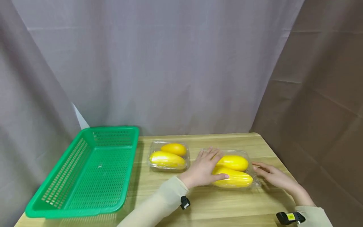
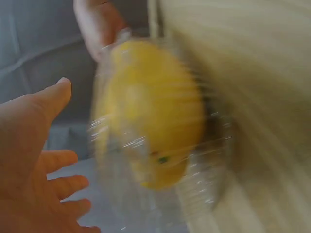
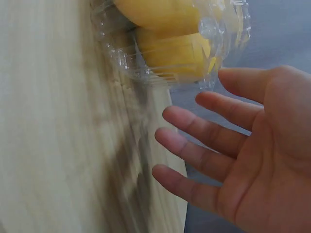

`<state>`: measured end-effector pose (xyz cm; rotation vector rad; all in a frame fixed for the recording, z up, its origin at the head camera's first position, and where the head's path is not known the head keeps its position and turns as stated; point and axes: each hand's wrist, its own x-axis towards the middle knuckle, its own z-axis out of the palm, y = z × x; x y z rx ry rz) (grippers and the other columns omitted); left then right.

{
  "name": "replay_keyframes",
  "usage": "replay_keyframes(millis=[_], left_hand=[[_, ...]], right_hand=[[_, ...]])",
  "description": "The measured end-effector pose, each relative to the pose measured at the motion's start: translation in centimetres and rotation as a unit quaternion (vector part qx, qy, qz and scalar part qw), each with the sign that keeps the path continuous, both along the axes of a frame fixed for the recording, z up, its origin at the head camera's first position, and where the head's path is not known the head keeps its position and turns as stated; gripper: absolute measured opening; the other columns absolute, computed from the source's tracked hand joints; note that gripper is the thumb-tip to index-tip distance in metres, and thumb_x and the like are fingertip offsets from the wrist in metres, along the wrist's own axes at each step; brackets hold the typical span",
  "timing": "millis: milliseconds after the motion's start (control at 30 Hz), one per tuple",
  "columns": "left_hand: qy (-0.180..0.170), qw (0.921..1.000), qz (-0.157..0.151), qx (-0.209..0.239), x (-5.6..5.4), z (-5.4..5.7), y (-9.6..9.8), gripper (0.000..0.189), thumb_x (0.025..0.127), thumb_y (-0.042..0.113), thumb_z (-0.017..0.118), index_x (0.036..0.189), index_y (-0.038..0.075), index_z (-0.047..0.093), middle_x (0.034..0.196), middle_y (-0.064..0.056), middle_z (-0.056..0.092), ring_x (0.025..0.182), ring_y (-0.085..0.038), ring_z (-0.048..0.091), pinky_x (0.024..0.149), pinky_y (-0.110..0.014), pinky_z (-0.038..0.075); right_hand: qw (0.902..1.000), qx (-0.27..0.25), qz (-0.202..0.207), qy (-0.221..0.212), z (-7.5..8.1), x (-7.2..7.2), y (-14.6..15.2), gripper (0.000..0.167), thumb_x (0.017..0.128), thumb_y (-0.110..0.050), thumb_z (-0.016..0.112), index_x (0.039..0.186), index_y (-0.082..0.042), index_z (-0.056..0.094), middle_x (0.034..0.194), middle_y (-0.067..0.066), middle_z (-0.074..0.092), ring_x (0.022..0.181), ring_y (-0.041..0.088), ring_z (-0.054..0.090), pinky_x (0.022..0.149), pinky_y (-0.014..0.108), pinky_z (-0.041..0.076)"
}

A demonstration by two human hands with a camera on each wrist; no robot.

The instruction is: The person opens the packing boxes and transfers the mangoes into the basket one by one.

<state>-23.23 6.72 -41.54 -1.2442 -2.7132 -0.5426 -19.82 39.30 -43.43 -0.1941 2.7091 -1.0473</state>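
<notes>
Head view: a clear plastic container [image 1: 240, 152] sits on the wooden table [image 1: 210, 208], right of centre in the lower half of the frame, with two yellow fruits [image 1: 236, 179] visible through it. Its long axis runs left to right across the frame, as do those of the fruits, the lower one dipping slightly toward its right end.

Left hand [image 1: 202, 170]: fingers spread, reaching over the container's left end and covering part of it. The left wrist view shows the container to the right of this hand, with a gap beside the thumb; contact elsewhere cannot be confirmed.

Right hand [image 1: 272, 176]: fingers extended and apart, nothing pinched. The container lies to its left, the fingertips just beside its right end; the right wrist view does not settle whether they touch. The container thus stands between both hands along its long axis; neither hand is judged clearly nearer.

Also noted: a second container [image 1: 155, 145] near centre and a green basket [image 1: 131, 164] at lower left.
</notes>
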Motion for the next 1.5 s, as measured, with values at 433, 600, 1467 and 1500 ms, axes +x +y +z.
replay_keyframes(millis=[433, 600, 1467, 1500], left_hand=[[0.05, 0.9973, -0.01, -0.053, 0.2, -2.9, 1.0, 0.086, 0.092, 0.073, 0.049, 0.158, 0.02, 0.036, 0.165, -0.011, 0.024, 0.153, -0.027, 0.017, 0.123, -0.051, 0.011], [0.052, 0.9973, -0.007, -0.05, 0.0, -3.3, 1.1, 0.086, 0.092, 0.074, 0.048, 0.158, 0.02, 0.036, 0.165, -0.01, 0.023, 0.153, -0.027, 0.017, 0.123, -0.05, 0.009], [0.102, 0.9922, 0.031, -0.065, -2.4, -3.8, 1.8, 0.082, 0.092, 0.073, 0.049, 0.155, 0.021, 0.042, 0.163, -0.008, 0.031, 0.151, -0.026, 0.025, 0.123, -0.049, 0.014], [0.101, 0.9922, 0.031, -0.065, -2.5, -3.8, 1.8, 0.082, 0.092, 0.073, 0.049, 0.155, 0.021, 0.042, 0.163, -0.008, 0.03, 0.151, -0.026, 0.025, 0.123, -0.049, 0.014]], right_hand=[[0.9947, -0.098, -0.007, -0.028, -1.8, 0.2, 1.0, 0.045, 0.108, -0.03, 0.047, 0.127, 0.01, 0.055, 0.121, 0.018, 0.063, 0.102, 0.012, 0.063, 0.086, 0.03, 0.056], [0.9926, -0.119, -0.006, -0.022, -2.2, -0.1, 1.2, 0.045, 0.109, -0.028, 0.046, 0.126, 0.012, 0.054, 0.119, 0.018, 0.063, 0.098, 0.005, 0.062, 0.084, 0.028, 0.057], [0.8845, -0.423, 0.152, -0.125, -5.2, -0.1, 3.2, 0.038, 0.109, -0.002, 0.03, 0.13, -0.004, 0.062, 0.121, 0.007, 0.068, 0.113, 0.02, 0.065, 0.1, 0.033, 0.052], [0.8757, -0.436, 0.161, -0.131, -5.2, -0.1, 3.2, 0.04, 0.109, -0.001, 0.028, 0.132, -0.003, 0.061, 0.122, 0.008, 0.068, 0.114, 0.02, 0.065, 0.101, 0.033, 0.051]])
